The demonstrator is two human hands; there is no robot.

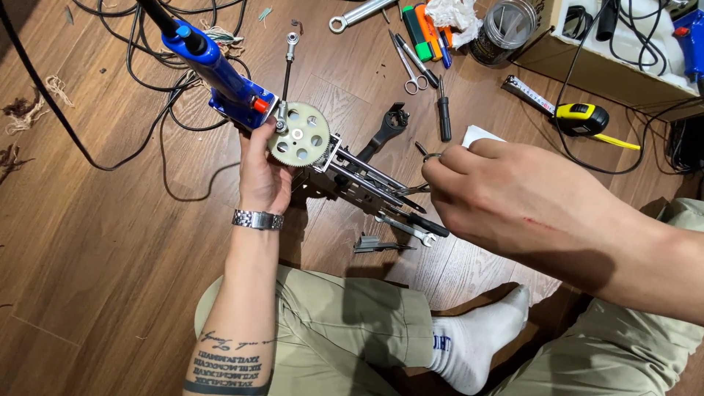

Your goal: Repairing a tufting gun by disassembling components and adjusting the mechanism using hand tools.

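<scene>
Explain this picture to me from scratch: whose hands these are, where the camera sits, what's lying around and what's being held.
There is no robot here. A person sits on a wooden floor, and one camera on their head looks down at their own two hands. The left hand, with a metal watch on its wrist, grips a blue-handled machine behind its pale round gear. Metal rods stick out from the machine toward the right hand, which pinches a small metal part at their ends; what it is cannot be told. On the floor lie scissors, a yellow tape measure, wrenches, marker pens, a jar and black cables.
</scene>
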